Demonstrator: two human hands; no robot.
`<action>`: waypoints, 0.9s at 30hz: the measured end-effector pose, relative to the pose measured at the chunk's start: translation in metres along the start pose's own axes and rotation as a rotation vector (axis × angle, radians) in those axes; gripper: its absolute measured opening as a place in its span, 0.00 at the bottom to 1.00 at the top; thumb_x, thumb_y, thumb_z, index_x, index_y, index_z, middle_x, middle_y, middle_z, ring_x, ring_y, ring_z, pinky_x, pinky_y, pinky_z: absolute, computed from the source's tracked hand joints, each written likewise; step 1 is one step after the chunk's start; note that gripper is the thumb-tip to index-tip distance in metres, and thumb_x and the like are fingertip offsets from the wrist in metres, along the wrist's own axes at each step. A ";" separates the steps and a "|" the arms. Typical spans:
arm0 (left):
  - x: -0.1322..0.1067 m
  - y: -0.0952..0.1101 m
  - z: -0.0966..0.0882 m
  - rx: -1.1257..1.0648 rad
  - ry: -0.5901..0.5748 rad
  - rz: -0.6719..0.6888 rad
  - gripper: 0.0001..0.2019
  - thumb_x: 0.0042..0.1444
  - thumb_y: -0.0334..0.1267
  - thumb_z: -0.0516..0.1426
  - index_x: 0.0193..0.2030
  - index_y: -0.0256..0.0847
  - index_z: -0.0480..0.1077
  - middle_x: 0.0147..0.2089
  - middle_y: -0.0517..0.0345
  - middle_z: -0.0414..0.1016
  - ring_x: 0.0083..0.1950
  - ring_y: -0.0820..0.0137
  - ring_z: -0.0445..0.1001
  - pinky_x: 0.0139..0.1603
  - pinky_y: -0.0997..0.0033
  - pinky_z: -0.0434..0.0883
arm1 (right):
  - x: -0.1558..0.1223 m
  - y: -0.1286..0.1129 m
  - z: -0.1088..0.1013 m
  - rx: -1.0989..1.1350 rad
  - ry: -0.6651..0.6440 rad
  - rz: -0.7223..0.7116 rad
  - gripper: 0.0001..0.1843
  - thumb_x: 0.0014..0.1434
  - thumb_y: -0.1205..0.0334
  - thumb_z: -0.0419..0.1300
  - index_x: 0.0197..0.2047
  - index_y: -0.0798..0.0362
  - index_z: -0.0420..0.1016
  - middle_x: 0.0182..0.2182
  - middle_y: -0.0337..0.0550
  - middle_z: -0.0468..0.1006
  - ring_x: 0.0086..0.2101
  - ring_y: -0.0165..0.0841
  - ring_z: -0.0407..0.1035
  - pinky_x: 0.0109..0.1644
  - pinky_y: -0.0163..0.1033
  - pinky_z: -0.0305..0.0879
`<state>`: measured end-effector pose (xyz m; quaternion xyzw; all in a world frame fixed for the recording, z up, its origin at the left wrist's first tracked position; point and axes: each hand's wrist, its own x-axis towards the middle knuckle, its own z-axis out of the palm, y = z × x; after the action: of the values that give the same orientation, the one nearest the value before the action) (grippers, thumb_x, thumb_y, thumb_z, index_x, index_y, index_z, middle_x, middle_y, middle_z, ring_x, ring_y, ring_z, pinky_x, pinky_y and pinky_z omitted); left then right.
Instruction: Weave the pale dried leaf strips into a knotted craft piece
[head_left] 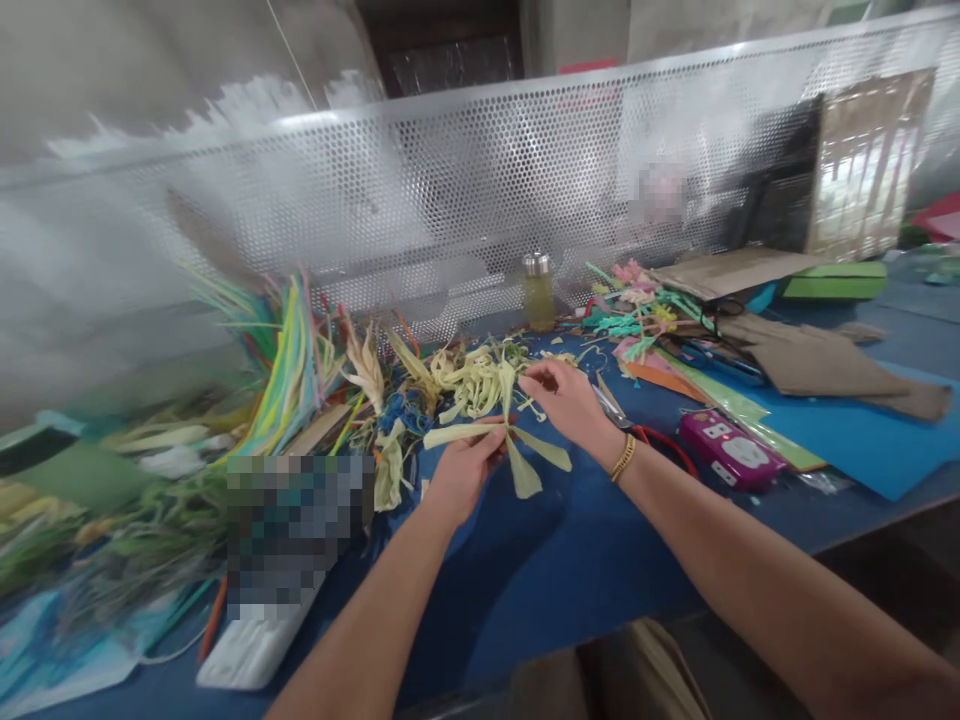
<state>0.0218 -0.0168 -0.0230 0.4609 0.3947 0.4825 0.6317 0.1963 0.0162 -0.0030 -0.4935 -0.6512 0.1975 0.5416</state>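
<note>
Your left hand (463, 475) is over the front part of the blue bench (525, 580), and its thumb and fingers pinch a pale yellow husk flower (525, 477) close to its middle. The flower is up above the bench, with four long petals: one points up, one points left, one points down, and one slants down to the right. Your right hand (568, 400) is just beside the petal that points up. Its fingers are bent in toward the thumb, but you cannot tell if they pinch anything. A gold bracelet (623, 458) goes around your right wrist. Behind the flower is a messy pile of pale curly strips (476, 383), and farther back stands a bottle (538, 300) with a shiny lid, near a metal screen (480, 190) full of little holes. To the left of the pile, a big bunch of long colored strips (289, 375) leans up. Nearer to you on that side is a white thing (251, 645), and most of it is too blurry to name. Right of your right hand are a tool with red handles (667, 440), a purple case (727, 452) with white shapes on it, a blue sheet (847, 440), and brown cardboard (817, 355).
</note>
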 end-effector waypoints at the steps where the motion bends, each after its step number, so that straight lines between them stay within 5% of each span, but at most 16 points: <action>1: 0.001 0.000 -0.001 0.062 0.021 0.055 0.14 0.47 0.41 0.65 0.38 0.39 0.73 0.30 0.60 0.70 0.29 0.76 0.65 0.31 0.76 0.64 | 0.001 -0.004 -0.004 -0.048 0.020 -0.094 0.10 0.58 0.56 0.60 0.36 0.53 0.76 0.34 0.42 0.77 0.35 0.32 0.68 0.42 0.38 0.61; 5: 0.006 -0.001 -0.007 0.295 0.034 0.281 0.10 0.46 0.39 0.64 0.35 0.42 0.71 0.29 0.61 0.70 0.29 0.74 0.66 0.31 0.74 0.64 | -0.001 -0.022 -0.014 -0.090 -0.286 -0.419 0.09 0.56 0.56 0.64 0.38 0.50 0.80 0.32 0.40 0.77 0.36 0.31 0.69 0.45 0.38 0.60; 8: 0.009 -0.002 -0.010 0.409 0.052 0.404 0.08 0.44 0.37 0.63 0.33 0.39 0.75 0.35 0.53 0.75 0.35 0.67 0.71 0.34 0.70 0.67 | -0.007 -0.030 -0.009 -0.168 -0.378 -0.525 0.16 0.51 0.55 0.68 0.43 0.49 0.80 0.31 0.40 0.76 0.36 0.32 0.68 0.43 0.38 0.60; 14: 0.007 0.002 -0.012 0.499 -0.019 0.417 0.10 0.42 0.41 0.64 0.26 0.36 0.76 0.28 0.53 0.76 0.33 0.65 0.71 0.35 0.68 0.66 | -0.020 -0.031 0.007 -0.141 -0.398 -0.590 0.02 0.55 0.66 0.64 0.33 0.51 0.79 0.34 0.41 0.76 0.36 0.30 0.68 0.40 0.35 0.61; 27: -0.006 0.008 0.004 0.340 0.016 0.389 0.04 0.39 0.33 0.64 0.19 0.36 0.74 0.22 0.56 0.71 0.28 0.70 0.66 0.30 0.71 0.64 | -0.030 -0.032 0.014 -0.030 -0.343 -0.540 0.10 0.55 0.73 0.56 0.32 0.50 0.76 0.32 0.41 0.77 0.36 0.31 0.70 0.42 0.36 0.63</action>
<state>0.0225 -0.0224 -0.0135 0.6240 0.3789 0.5253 0.4372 0.1674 -0.0197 0.0024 -0.2704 -0.8434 0.1174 0.4492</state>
